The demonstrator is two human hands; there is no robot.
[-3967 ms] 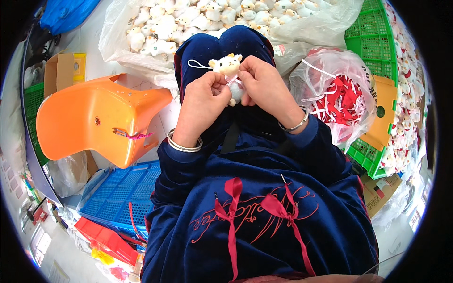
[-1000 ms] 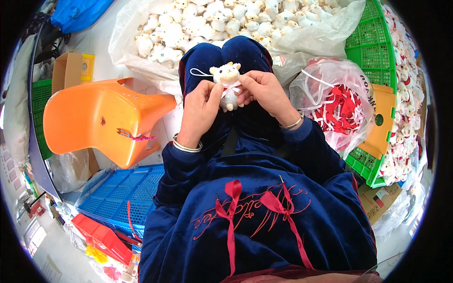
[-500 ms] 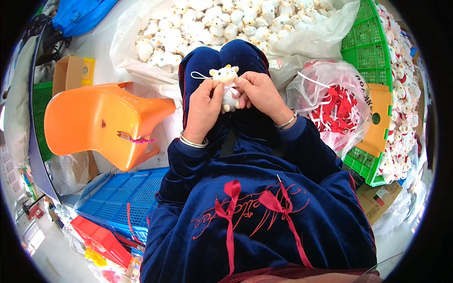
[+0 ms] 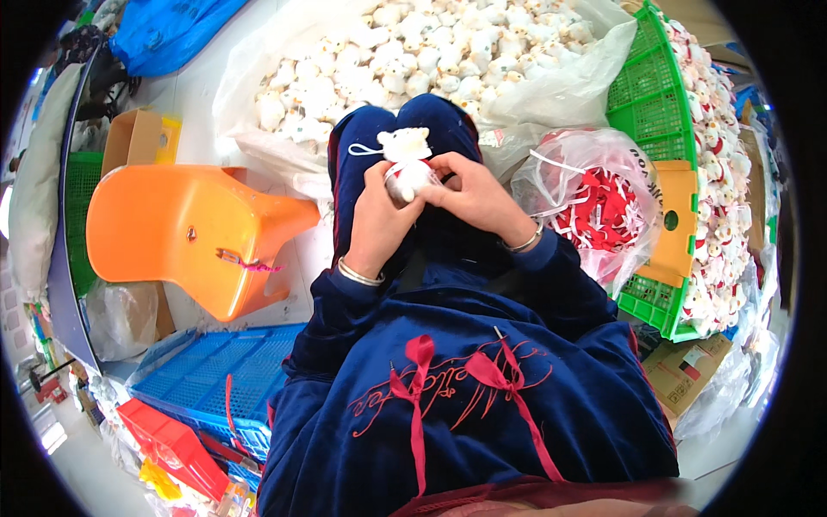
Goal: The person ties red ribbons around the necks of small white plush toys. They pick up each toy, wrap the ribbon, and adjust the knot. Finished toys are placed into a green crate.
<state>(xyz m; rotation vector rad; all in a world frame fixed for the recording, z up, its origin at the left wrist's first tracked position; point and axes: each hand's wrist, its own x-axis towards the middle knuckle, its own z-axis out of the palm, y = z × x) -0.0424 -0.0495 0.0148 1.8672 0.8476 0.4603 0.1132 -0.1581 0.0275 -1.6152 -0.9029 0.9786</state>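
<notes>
A small white plush toy point(image 4: 407, 142) with a white cord loop point(image 4: 363, 150) at its head lies over my knees. A bit of red ribbon point(image 4: 399, 170) shows around its neck. My left hand point(image 4: 382, 220) is closed on the toy's body from the left, thumb across its lower part. From the right, the bent fingers and thumb of my right hand point(image 4: 474, 196) pinch at the toy's side by the neck. What exactly lies between those fingertips is partly hidden.
A large clear bag of white plush toys point(image 4: 405, 60) lies beyond my knees. At right are a plastic bag of red and white ribbons point(image 4: 603, 207) and a green crate point(image 4: 650, 95) beside more toys. An orange chair point(image 4: 164, 215), holding small snips point(image 4: 233, 257), and blue crates point(image 4: 215, 370) are left.
The plush toy has been turned, so its face and pale bow no longer show and red ribbon does. Both hands have shifted their grip lower on its body. The view has moved slightly.
</notes>
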